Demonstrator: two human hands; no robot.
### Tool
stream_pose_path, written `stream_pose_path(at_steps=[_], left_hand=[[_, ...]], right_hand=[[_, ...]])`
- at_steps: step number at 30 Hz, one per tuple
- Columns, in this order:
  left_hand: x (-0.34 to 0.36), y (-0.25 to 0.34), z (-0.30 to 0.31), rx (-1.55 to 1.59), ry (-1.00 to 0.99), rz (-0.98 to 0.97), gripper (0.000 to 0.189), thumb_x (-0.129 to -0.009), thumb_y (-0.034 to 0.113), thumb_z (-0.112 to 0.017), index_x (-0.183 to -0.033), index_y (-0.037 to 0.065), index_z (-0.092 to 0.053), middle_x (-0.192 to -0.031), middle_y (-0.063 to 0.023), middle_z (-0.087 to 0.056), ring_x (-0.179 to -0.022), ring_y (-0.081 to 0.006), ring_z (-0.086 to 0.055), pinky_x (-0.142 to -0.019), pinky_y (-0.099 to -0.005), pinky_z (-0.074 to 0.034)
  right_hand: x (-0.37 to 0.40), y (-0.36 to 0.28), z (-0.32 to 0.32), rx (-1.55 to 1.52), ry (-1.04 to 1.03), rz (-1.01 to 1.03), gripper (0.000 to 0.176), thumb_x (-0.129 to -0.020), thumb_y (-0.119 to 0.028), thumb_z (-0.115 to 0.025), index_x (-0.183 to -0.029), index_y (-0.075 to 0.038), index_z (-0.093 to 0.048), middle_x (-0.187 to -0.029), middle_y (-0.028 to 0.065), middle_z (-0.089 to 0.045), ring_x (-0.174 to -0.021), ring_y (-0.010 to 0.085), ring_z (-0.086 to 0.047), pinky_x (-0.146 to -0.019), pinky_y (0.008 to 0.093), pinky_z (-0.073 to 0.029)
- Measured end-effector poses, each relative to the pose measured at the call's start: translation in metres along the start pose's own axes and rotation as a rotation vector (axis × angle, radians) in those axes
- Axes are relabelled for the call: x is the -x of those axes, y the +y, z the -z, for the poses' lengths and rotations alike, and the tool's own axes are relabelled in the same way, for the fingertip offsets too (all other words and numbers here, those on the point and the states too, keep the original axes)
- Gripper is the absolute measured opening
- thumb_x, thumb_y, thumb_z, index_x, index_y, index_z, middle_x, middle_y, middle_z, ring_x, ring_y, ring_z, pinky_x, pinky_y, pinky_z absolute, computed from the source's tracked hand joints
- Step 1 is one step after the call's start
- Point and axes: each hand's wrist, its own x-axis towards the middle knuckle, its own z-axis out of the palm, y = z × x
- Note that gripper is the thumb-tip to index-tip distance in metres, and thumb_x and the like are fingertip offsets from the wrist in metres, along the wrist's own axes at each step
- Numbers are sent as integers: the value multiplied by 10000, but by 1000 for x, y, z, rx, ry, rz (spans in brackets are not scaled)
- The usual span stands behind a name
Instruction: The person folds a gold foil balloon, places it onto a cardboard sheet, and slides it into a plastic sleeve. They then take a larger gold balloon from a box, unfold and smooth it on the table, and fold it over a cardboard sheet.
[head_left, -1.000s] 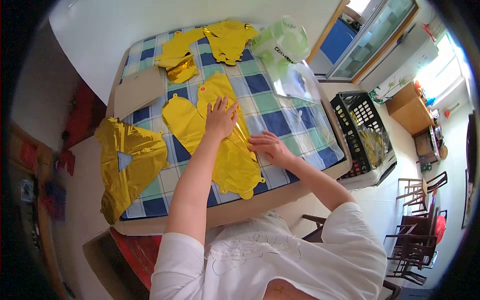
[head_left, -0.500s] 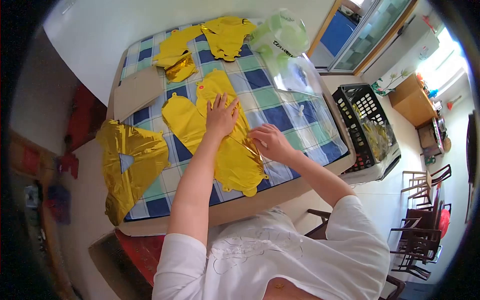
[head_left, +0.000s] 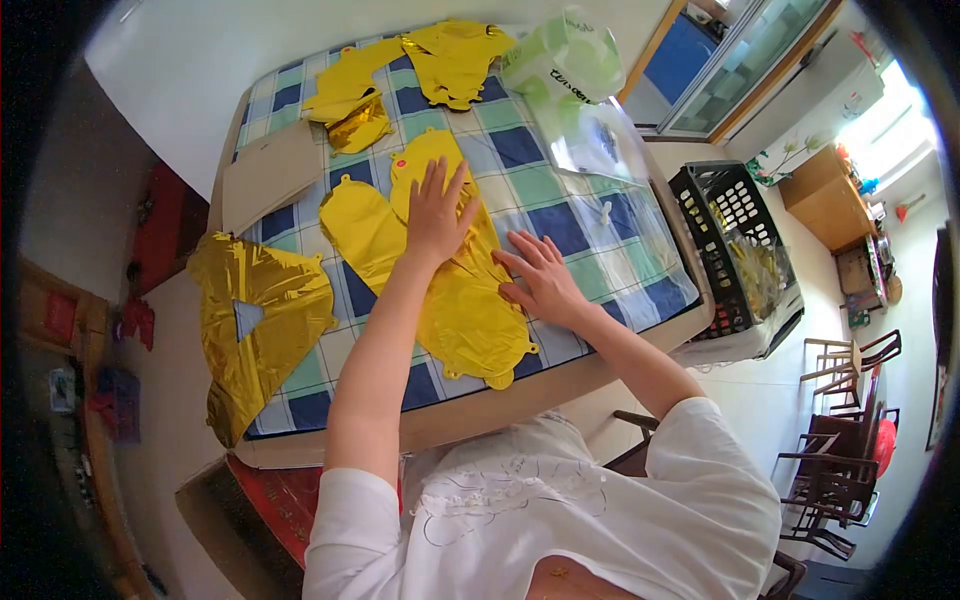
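A flat, deflated gold foil balloon (head_left: 470, 325) lies on the checked cloth in front of me, with rounded lobes and small tabs along its edge. My left hand (head_left: 436, 218) rests flat on its upper part, fingers spread and pointing away from me. At the balloon's right edge, my right hand (head_left: 545, 280) lies with its fingers apart, fingertips on or beside the foil. To the left, another gold foil balloon (head_left: 225, 345), with a hole in its middle, hangs partly over the table edge. Several more foil pieces (head_left: 455, 60) lie at the far side.
Brown cardboard (head_left: 272, 175) lies at the left on the checked cloth (head_left: 625, 255). A green and white plastic bag (head_left: 565, 60) sits at the far right corner, a clear sleeve (head_left: 598, 145) below it. Beside the table stands a black crate (head_left: 715, 190). Chairs (head_left: 825, 480) are farther right.
My left hand has slid slightly away from me along the balloon, fingers now more spread. My right hand has opened from a curled pose. The balloon's right side looks flatter.
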Motion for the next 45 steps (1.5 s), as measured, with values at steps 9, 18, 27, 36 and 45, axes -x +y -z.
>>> stream_pose_path(at_steps=[9, 18, 27, 36, 45], left_hand=[[102, 54, 75, 96, -298, -168, 309, -877, 203, -609, -1163, 86, -611, -1295, -139, -512, -1249, -291, -445, -1051, -487, -331], [121, 48, 65, 28, -288, -183, 306, -883, 221, -603, -1169, 112, -609, -1307, -119, -510, -1264, -273, -437, -1066, -486, -312], [115, 49, 68, 89, -318, -118, 310, -877, 219, -603, -1160, 93, -604, -1285, -116, -527, -1247, -281, -452, -1049, -483, -329], [72, 45, 23, -7, -111, -89, 377, -907, 233, -559, -1258, 96, -554, -1332, -138, -491, -1286, -298, -413, -1059, -476, -323], [79, 40, 19, -22, -209, -81, 410, -919, 283, -541, -1299, 128, -529, -1391, -139, -448, -1318, -303, -380, -1077, -483, -294]], right_hand=[[1, -1, 0, -50, 30, 1, 492, -866, -313, -604, -1320, -151, -506, -1436, 161, -376, -1362, 336, -301, -1111, 522, -207], [2, 1, 2, -68, 35, 9, 498, -869, -287, -605, -1335, -148, -495, -1433, 168, -379, -1353, 346, -315, -1108, 525, -213], [4, 4, -3, -62, 39, 2, 487, -873, -310, -596, -1327, -160, -506, -1431, 153, -384, -1356, 330, -311, -1111, 523, -219], [1, 3, -2, -60, 53, -7, 462, -882, -311, -581, -1312, -152, -521, -1429, 146, -390, -1356, 322, -315, -1113, 515, -222], [3, 6, -5, -70, 56, -8, 455, -881, -266, -582, -1313, -138, -521, -1430, 154, -388, -1359, 327, -311, -1116, 511, -218]])
